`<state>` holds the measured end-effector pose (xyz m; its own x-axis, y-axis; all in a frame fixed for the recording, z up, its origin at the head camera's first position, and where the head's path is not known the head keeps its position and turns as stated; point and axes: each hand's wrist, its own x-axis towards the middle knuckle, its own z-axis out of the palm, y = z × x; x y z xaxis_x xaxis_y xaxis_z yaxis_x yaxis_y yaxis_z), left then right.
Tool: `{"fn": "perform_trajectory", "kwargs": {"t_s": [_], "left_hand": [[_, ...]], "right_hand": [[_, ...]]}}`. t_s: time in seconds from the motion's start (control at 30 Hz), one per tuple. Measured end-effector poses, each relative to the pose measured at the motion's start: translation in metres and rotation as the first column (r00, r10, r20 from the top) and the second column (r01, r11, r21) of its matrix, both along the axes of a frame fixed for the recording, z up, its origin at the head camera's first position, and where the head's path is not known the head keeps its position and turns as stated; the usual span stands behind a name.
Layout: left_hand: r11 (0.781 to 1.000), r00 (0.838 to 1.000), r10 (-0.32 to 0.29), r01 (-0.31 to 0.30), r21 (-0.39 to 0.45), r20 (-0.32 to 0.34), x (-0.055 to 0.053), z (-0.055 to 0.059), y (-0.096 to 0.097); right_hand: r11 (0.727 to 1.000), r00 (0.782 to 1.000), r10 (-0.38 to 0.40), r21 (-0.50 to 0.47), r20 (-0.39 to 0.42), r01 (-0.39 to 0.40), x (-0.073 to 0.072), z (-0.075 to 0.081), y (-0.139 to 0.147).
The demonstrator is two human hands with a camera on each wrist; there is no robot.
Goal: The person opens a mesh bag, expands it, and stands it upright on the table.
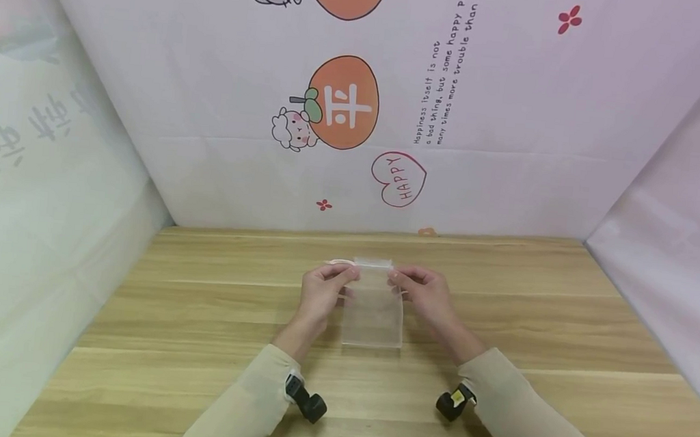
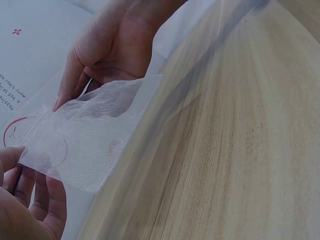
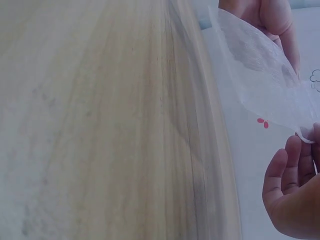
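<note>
A small sheer white drawstring pouch [image 1: 373,313] is held up between both hands, its gathered top edge away from the person. My left hand [image 1: 322,290] pinches its upper left side, thumb in front. On the upper right side, my right hand [image 1: 427,294] pinches the fabric the same way. A loop of pale cord [image 1: 340,262] sticks out by the left hand. In the left wrist view the pouch [image 2: 95,135] hangs flat and see-through, with the right hand [image 2: 117,45] behind it. The right wrist view shows the pouch [image 3: 260,65] stretched between the hands.
A wood-grain table [image 1: 204,344] lies beneath the hands. Behind it stands a white printed backdrop [image 1: 506,121], with pale cloth [image 1: 39,173] along the left and more cloth [image 1: 682,231] along the right. Black wrist cameras [image 1: 309,400] are strapped over the sleeves.
</note>
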<state>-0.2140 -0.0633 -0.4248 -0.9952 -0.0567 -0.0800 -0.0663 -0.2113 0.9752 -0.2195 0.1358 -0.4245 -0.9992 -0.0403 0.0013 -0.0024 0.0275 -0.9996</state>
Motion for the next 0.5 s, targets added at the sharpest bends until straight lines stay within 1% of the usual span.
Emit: {"fn": "perform_trajectory", "kwargs": {"t_s": [0.17,0.37,0.5], "left_hand": [[1.0,1.0,0.014,-0.014,0.015,0.017,-0.0003,-0.0007,0.001],[0.997,0.998,0.043,-0.045,0.063,0.039,-0.0021,-0.0015,0.0037],[0.995,0.997,0.039,-0.044,0.088,0.059,-0.0024,-0.0013,0.0046]], "right_hand": [[0.999,1.0,-0.002,-0.035,0.008,0.003,0.0001,-0.0006,-0.0002],[0.995,1.0,-0.002,-0.099,0.026,0.004,-0.0002,-0.0008,-0.0009],[0.988,0.999,-0.003,-0.153,0.051,0.011,-0.0003,-0.0004,-0.0012]]}}
